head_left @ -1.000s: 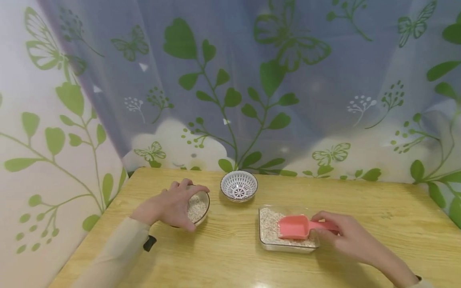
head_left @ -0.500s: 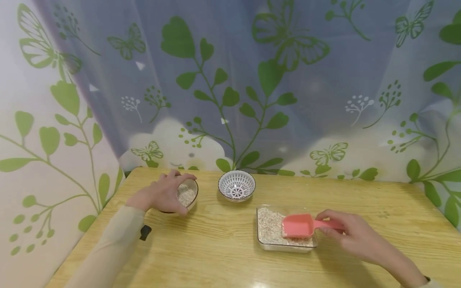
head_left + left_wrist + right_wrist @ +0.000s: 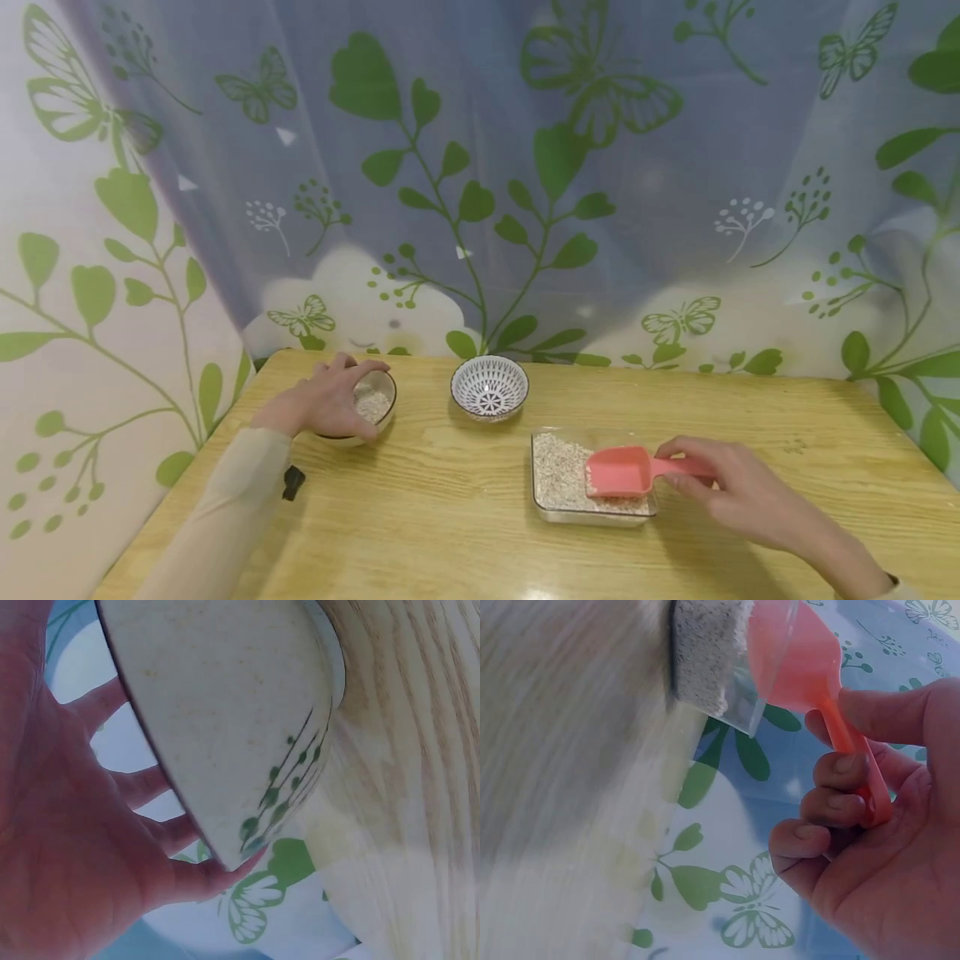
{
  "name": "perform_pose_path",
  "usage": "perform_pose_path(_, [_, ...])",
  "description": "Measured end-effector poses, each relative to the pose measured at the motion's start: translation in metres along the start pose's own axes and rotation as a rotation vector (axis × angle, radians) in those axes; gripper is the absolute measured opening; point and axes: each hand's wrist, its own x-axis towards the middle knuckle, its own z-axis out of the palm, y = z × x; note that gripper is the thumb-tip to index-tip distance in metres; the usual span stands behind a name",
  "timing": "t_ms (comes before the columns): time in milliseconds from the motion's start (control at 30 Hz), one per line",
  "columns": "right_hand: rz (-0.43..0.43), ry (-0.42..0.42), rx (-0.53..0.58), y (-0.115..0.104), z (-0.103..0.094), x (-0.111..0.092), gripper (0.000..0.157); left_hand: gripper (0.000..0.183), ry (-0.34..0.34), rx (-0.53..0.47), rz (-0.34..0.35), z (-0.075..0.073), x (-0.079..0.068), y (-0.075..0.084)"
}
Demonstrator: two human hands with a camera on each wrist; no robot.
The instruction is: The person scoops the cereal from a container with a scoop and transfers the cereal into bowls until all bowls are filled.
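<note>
The left sleeve (image 3: 221,508) is plain beige, lightly creased — a small black piece (image 3: 293,482) juts out below it — and a narrow dark band (image 3: 892,579) edges the pale right cuff (image 3: 904,592).

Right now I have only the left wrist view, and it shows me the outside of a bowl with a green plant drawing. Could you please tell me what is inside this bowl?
Observer: In the head view, the bowl contains pale flakes that look like oats.
Operator: Thank you. Is there also some other bowl, which I cannot see?
Observer: Yes, a patterned bowl stands to the right of it, near the far edge of the table.
Operator: I understand. And what is going on farther to the right?
Observer: There the right hand is holding a pink scoop.
</note>
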Motion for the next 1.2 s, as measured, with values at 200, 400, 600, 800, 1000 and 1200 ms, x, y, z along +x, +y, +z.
perform_pose_path(200, [-0.009,0.01,-0.047,-0.005,-0.005,0.003,0.02,0.094,0.03,0.009,-0.02,0.002,-0.002,0.004])
perform_pose_path(400, [-0.063,0.05,-0.109,-0.009,-0.009,0.006,0.019,0.084,0.24,-0.017,0.17,0.004,0.001,0.031])
perform_pose_path(600, [-0.085,0.065,-0.138,-0.012,-0.016,0.008,0.018,0.068,0.374,-0.317,0.409,0.025,-0.006,0.093])
perform_pose_path(800, [-0.076,0.074,-0.148,-0.012,-0.018,0.007,0.019,0.063,0.175,-0.558,0.378,0.056,-0.015,0.145])
perform_pose_path(1000, [-0.103,0.078,-0.157,-0.012,-0.018,0.006,0.019,0.091,-0.001,-0.574,0.321,0.08,-0.018,0.166])
perform_pose_path(1200, [-0.189,0.1,-0.25,-0.016,-0.022,0.009,0.017,0.127,-0.098,-0.484,0.282,0.096,-0.016,0.178])
